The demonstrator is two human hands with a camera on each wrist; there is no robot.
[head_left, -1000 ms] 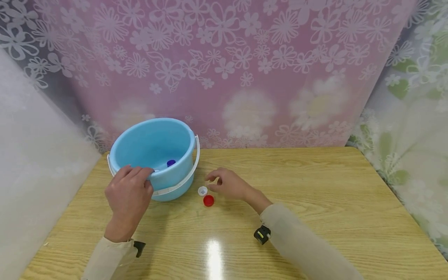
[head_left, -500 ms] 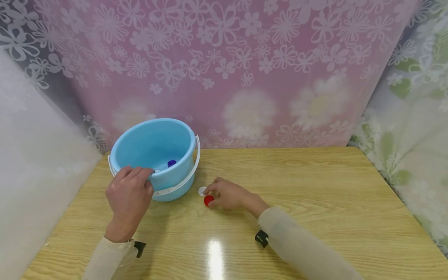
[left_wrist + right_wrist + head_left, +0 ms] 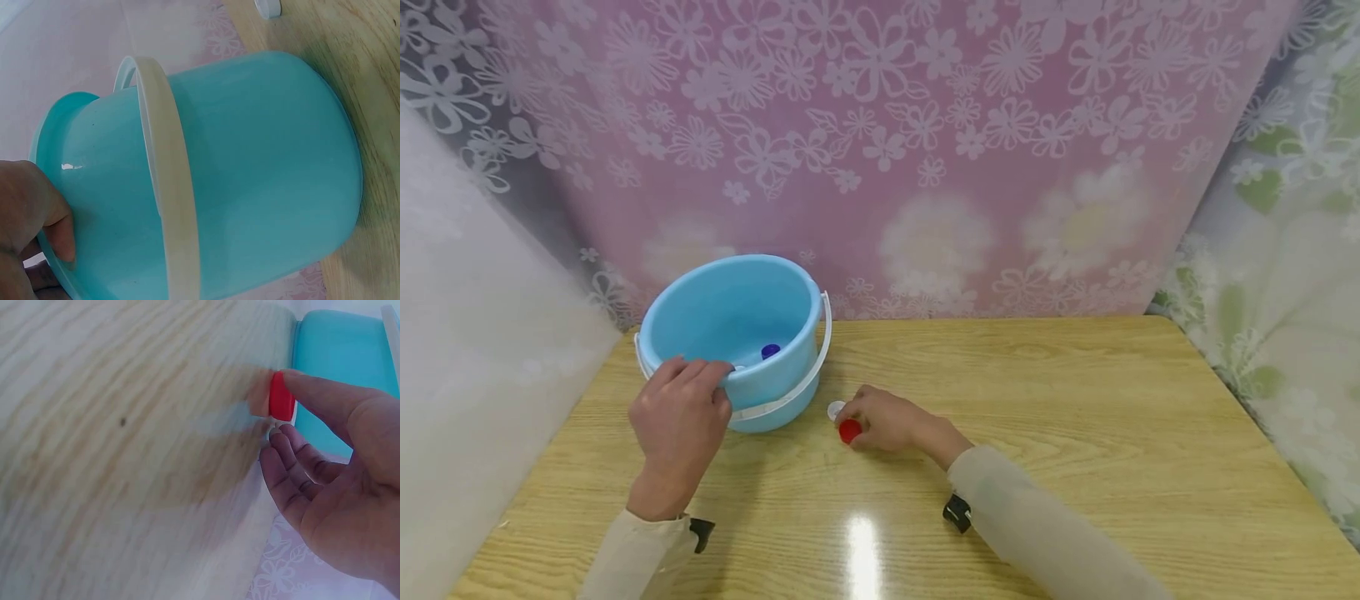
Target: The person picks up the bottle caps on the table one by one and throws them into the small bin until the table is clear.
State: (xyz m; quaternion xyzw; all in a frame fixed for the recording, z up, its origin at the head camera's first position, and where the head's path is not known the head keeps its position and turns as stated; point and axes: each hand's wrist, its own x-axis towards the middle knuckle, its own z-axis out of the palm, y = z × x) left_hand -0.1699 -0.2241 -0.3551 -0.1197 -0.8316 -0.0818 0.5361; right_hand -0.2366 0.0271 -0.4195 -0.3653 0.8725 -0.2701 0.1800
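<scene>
My left hand point(image 3: 679, 429) grips the near rim of a light blue bucket point(image 3: 775, 383); in the left wrist view the thumb point(image 3: 61, 240) lies against its outer wall. With thumb and fingers, my right hand point(image 3: 891, 419) pinches a red bottle cap point(image 3: 850, 431) at the tabletop, right of the bucket. From the right wrist, the cap point(image 3: 282, 395) is seen on edge, thumb on one side and fingertips by the other. A white bottle cap point(image 3: 834, 409) lies just beyond, partly hidden by the fingers. Inside the bucket sits a purple cap point(image 3: 771, 352), with something white near the rim.
A white handle point(image 3: 790, 396) hangs down around the bucket's front. The wooden table point(image 3: 1037, 400) reaches to the right, its back edge against a pink flowered curtain point(image 3: 925, 167). Pale curtains flank both sides.
My right hand has come down and toward me from beside the white cap to the red cap, and its fingers have closed on it. The left hand keeps its hold on the rim.
</scene>
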